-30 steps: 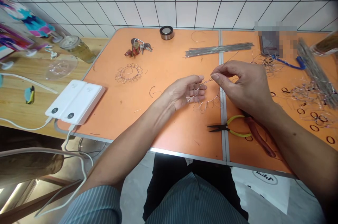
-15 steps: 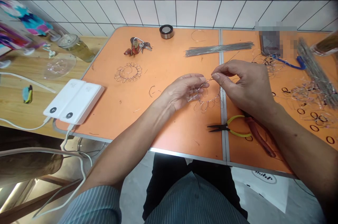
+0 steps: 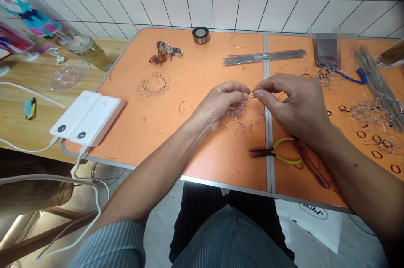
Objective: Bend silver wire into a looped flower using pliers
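A ring of thin looped wire [image 3: 248, 124] hangs between my two hands above the orange table. My left hand [image 3: 225, 100] is closed, its thumb and fingers pinching the wire ring on its left side. Thumb and forefinger of my right hand [image 3: 290, 99] pinch the ring's wire at the upper right, close to the left fingertips. A similar looped wire ring [image 3: 154, 84] lies on the table to the left. Pliers with yellow handles [image 3: 279, 151] and a red-handled tool [image 3: 312, 165] lie below my right hand, the latter partly hidden by the forearm.
A bundle of straight wires [image 3: 264, 57] lies at the back, near keys [image 3: 166, 52] and a roll of tape [image 3: 200, 35]. Tangled wire pieces and small dark rings [image 3: 376, 154] cover the right side. White power banks [image 3: 86, 118] sit at the left edge.
My left hand's fingers have drawn together into a pinch beside the right fingertips. The right hand keeps its pinch almost in place. The view has shifted slightly.
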The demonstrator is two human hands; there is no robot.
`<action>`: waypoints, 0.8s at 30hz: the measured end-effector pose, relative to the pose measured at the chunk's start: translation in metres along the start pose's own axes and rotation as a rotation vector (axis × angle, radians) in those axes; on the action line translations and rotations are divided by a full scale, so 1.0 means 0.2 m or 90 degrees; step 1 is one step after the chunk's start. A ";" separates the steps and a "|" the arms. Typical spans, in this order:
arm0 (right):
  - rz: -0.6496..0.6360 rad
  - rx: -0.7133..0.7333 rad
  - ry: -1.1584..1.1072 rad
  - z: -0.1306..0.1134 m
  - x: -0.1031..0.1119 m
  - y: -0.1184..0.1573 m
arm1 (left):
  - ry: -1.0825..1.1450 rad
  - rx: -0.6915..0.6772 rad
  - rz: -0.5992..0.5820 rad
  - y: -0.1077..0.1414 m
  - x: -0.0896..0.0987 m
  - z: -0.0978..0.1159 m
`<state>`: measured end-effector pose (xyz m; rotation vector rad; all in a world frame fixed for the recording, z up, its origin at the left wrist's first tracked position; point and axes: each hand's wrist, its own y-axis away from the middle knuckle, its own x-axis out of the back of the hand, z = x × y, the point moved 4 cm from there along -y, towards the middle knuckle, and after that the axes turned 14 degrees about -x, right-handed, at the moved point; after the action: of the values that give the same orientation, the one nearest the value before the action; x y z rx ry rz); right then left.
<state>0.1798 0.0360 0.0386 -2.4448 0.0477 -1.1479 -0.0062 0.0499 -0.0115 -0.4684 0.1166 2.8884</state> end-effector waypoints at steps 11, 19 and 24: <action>0.011 -0.013 -0.020 0.01 0.00 0.00 | -0.413 -0.318 -0.028 0.02 -0.04 0.08; 0.025 -0.002 -0.017 -0.01 0.00 0.00 | -0.565 -0.398 0.005 0.03 -0.05 0.05; 0.033 0.015 -0.018 -0.02 0.01 0.00 | -0.594 -0.404 0.022 0.04 -0.06 0.06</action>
<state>0.1785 0.0330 0.0426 -2.4241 0.0871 -1.0857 -0.0011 0.0409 0.0043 0.8185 -0.9357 2.7898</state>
